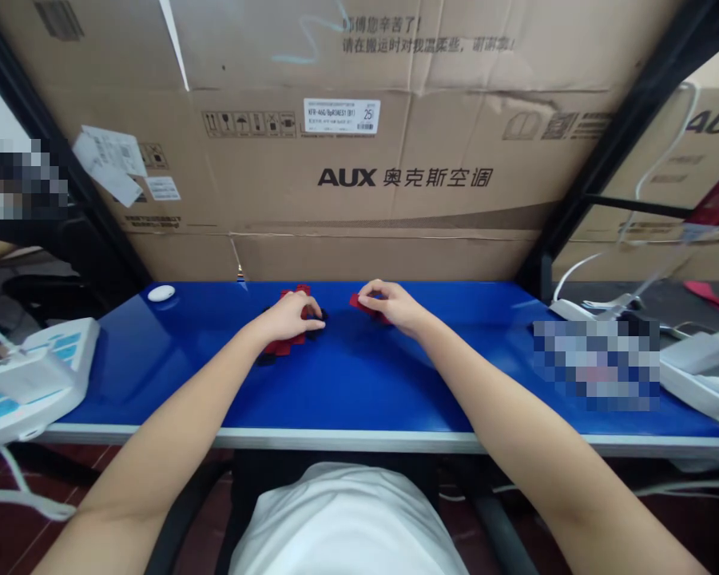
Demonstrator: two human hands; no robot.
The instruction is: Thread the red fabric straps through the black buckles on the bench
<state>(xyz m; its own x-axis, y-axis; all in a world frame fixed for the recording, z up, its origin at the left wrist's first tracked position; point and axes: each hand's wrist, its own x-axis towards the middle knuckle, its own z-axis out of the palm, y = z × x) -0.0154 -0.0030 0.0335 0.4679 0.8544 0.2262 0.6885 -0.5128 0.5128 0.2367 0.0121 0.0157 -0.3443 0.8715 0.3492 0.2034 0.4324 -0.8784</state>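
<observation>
Clock taken from blue table [347, 391] centre. Left hand [288, 315] at 10 o'clock, over the red and black pieces [283, 348], which stick out around it; thumb and forefinger curved with a gap between, other fingers hidden, so can't tell if it grips anything. Right hand [394, 306] at 1 o'clock, thumb and forefinger pinching a red piece [355, 300]; more red under the palm, can't tell if same piece. Hands apart, bare blue surface between. White disc [161, 293] farther out at 10, white power strip [84, 351] at 9, cardboard [359, 208] upright at 12, white shirt [353, 519] at 6.
</observation>
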